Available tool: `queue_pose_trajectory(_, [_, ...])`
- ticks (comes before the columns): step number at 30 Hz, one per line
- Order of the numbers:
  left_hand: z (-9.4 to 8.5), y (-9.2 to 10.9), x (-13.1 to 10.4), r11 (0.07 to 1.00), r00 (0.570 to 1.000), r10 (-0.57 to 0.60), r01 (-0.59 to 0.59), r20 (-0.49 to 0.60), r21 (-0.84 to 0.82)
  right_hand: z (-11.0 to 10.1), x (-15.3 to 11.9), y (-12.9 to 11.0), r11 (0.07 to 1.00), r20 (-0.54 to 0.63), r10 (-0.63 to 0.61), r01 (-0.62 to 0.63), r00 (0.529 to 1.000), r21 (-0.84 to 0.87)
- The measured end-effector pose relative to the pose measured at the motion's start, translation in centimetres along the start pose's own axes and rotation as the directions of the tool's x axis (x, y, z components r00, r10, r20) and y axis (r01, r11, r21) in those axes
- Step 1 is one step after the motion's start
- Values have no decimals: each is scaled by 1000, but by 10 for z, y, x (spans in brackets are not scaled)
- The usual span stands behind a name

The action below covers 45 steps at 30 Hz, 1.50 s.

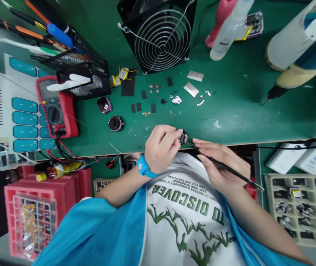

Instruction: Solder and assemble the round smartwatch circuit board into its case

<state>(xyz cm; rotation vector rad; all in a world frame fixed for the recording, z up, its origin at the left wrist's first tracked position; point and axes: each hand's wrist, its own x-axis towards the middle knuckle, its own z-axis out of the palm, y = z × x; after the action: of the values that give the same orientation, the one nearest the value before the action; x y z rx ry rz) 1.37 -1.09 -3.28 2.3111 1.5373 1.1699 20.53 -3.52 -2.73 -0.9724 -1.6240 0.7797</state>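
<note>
My left hand (162, 144), with a blue strap round its wrist, pinches a small black watch case (184, 137) by its left side. The case is held at the front edge of the bench, and a bit of yellow shows inside it. In my right hand (224, 168) lies a pair of long black tweezers (231, 170), held like a pen. Their tips reach to the right side of the case; whether they touch it I cannot tell. On the green bench beyond are a round black watch (115, 123), a purple-framed watch (104, 105) and several small loose parts (176, 99).
A fan with a wire guard (162, 44) stands at the back. To the left are a red multimeter (54, 107) and a black mesh tool holder (88, 74). Bottles (227, 37) and an upright-style electric screwdriver (296, 75) are at right, above a compartment tray (299, 207).
</note>
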Motion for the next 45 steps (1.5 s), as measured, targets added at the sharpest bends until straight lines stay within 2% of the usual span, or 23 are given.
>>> queue_pose_trajectory(5, [-2,3,2,998,999,-50,50,9,-34,-2,19,-6,988,57,91,-97,994,116])
queue_pose_trajectory(9, [-5,5,4,996,997,-64,62,34,57,0,34,-2,978,118,156,-170,981,120])
queue_pose_trajectory(14, [-9,7,7,985,994,-87,77,61,156,1,38,3,989,181,121,-135,976,65])
queue_pose_trajectory(21, [-18,10,14,979,971,-199,191,135,67,4,34,7,999,178,35,-41,983,28])
queue_pose_trajectory(25, [-25,6,17,970,958,-243,239,151,48,5,36,10,999,162,25,-29,986,24])
queue_pose_trajectory(30, [-38,-5,18,964,951,-252,229,181,137,4,37,9,998,160,27,-35,987,49])
queue_pose_trajectory(33, [-46,-14,22,985,962,-165,149,218,89,3,37,8,998,173,39,-48,984,48])
queue_pose_trajectory(35, [-51,-21,25,1000,953,4,5,304,-27,2,37,8,997,188,47,-57,981,48])
queue_pose_trajectory(37, [-52,-27,28,980,895,193,-153,401,-130,2,38,8,996,203,60,-71,977,47])
queue_pose_trajectory(39, [-51,-33,30,953,837,302,-256,457,-161,1,40,8,994,213,83,-96,974,52])
queue_pose_trajectory(41, [-48,-37,30,942,824,335,-298,457,-153,-1,42,8,988,219,114,-133,969,76])
queue_pose_trajectory(45, [-41,-42,25,936,850,353,-326,392,-136,-8,45,8,958,233,215,-251,948,140])
